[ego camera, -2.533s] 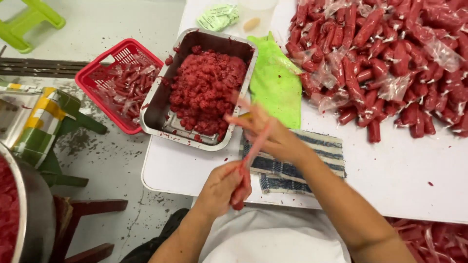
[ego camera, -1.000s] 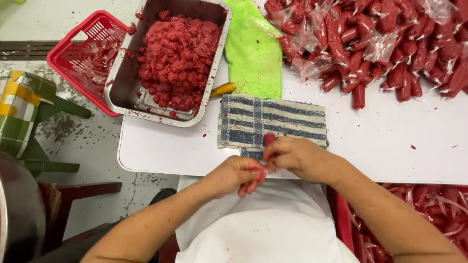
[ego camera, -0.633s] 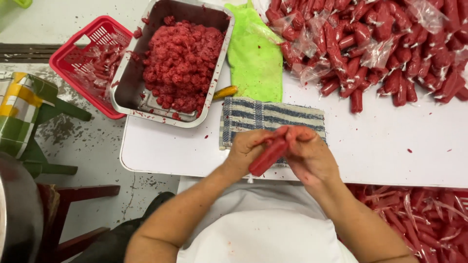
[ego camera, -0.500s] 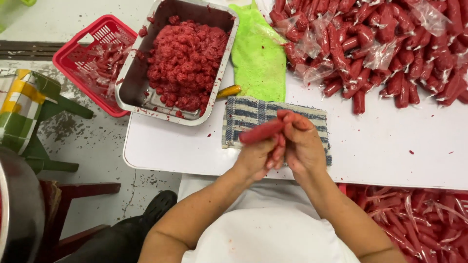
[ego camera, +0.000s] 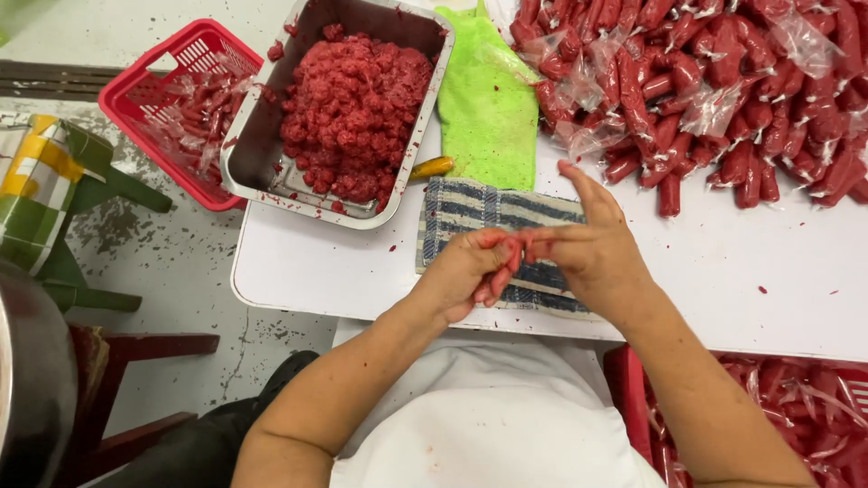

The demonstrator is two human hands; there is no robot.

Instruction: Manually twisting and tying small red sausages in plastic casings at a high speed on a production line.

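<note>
My left hand (ego camera: 470, 271) is closed around a red sausage (ego camera: 508, 258), only its end showing between the fingers. My right hand (ego camera: 592, 248) pinches that same end, its other fingers spread upward. Both hands hover over a blue-and-white striped cloth (ego camera: 470, 212) on the white table (ego camera: 778, 289). A metal tray (ego camera: 262, 145) of red minced meat stands at the back left. A large pile of red sausages (ego camera: 705, 81) with clear plastic wrappers lies at the back right.
A green cloth (ego camera: 488, 99) lies between tray and pile, a small orange-yellow object (ego camera: 432, 167) beside it. A red basket (ego camera: 163, 99) of wrappers sits left of the tray. Another red crate (ego camera: 778, 407) of sausages is below right. A metal drum (ego camera: 36, 380) stands at lower left.
The sausage was held out long between both hands; now it is mostly hidden in my left fist. My right hand's fingers have opened upward.
</note>
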